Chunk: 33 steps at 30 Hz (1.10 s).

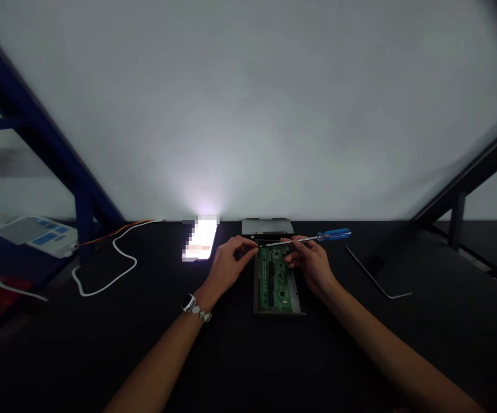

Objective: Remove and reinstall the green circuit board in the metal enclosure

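A green circuit board [275,281] lies in a grey metal case [296,292] on the black table. My right hand [311,261] is closed on a screwdriver with a blue handle [333,234]; its shaft points left toward the board's far left corner. My left hand [229,264] is at that same corner, fingers pinched together at the case edge by the screwdriver tip. What the left fingers pinch is too small to make out. A watch sits on my left wrist.
A bright lit screen [201,238] lies left of the case. A grey metal part [268,226] sits behind it. A white cable [111,269] loops at the left, papers [37,232] further left. A dark flat panel [377,267] rests at the right.
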Each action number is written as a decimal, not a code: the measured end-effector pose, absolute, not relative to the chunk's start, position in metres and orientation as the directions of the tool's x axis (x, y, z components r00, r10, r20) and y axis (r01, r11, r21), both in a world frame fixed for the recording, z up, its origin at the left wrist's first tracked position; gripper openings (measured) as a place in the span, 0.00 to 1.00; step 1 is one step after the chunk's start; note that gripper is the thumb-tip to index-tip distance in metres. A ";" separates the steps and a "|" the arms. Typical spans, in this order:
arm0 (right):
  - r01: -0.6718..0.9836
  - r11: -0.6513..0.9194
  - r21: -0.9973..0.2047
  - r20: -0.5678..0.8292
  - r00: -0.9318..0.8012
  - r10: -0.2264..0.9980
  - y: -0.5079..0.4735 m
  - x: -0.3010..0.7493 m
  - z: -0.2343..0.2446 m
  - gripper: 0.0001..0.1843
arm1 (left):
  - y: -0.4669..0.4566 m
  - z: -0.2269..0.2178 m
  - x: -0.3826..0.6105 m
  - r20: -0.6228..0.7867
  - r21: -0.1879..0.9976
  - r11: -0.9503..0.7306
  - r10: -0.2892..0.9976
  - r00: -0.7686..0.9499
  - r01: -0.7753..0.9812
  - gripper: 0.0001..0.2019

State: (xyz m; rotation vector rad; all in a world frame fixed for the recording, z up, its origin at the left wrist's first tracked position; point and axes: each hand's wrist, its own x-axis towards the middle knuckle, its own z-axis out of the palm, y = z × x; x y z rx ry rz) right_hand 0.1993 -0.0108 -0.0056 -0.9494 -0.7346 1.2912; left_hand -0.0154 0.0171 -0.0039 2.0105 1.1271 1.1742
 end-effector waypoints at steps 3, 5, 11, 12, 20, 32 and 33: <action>-0.452 0.007 -0.892 -0.066 0.146 0.987 -0.012 0.198 -0.004 0.15 | 0.016 -0.003 -0.014 0.418 0.784 -0.495 0.867 0.271 0.374 0.06; -0.457 0.001 -0.890 -0.070 0.139 0.988 -0.013 0.197 -0.003 0.16 | 0.016 -0.002 -0.013 0.414 0.799 -0.486 0.872 0.260 0.355 0.07; -0.461 -0.014 -0.887 -0.099 0.161 0.982 -0.011 0.196 -0.006 0.16 | 0.008 -0.002 -0.002 0.449 0.831 -0.478 0.878 0.166 0.283 0.07; -0.470 -0.024 -0.882 -0.110 0.157 0.981 -0.010 0.196 -0.006 0.16 | 0.008 -0.001 -0.001 0.467 0.821 -0.494 0.870 0.160 0.287 0.07; -0.499 -0.041 -0.866 -0.169 0.214 0.962 -0.005 0.209 -0.002 0.11 | 0.037 0.011 -0.018 0.535 0.635 -0.598 0.797 0.280 0.489 0.06; -0.452 -0.084 -0.888 -0.174 0.161 0.972 -0.009 0.200 -0.003 0.14 | 0.060 -0.020 -0.024 0.412 0.475 -0.628 0.778 0.475 0.616 0.07; -0.457 -0.095 -0.885 -0.183 0.153 0.971 -0.009 0.199 -0.003 0.14 | 0.060 -0.020 -0.025 0.412 0.486 -0.622 0.783 0.467 0.615 0.07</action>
